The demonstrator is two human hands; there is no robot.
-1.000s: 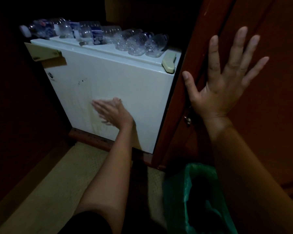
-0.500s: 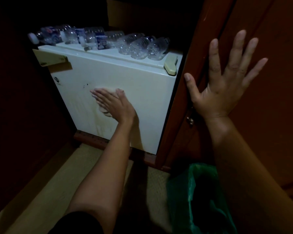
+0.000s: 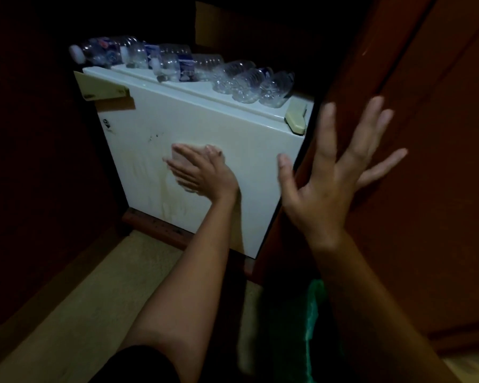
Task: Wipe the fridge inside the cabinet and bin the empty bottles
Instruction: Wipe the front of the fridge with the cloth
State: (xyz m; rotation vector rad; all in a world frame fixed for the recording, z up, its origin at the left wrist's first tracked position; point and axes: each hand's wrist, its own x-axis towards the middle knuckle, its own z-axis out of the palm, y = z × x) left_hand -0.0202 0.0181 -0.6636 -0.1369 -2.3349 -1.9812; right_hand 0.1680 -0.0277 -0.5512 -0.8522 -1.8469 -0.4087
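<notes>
On fridge [image 3: 233, 134]: left hand [image 3: 202, 172], fingers straight, presses cloth [image 3: 181, 155] flat to rub stains [image 3: 165, 189].
On cabinet door [image 3: 440, 189]: right hand [image 3: 324, 186], spread wide, likely holds it open.

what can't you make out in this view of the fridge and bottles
Head view:
- Cloth: mostly under the left hand, motion-blurred.
- Bottles: labels too small to read; rear ones lost in darkness.
- Green bag: contents hidden by shadow and the right forearm.
- Fridge interior: behind its closed door.
</notes>
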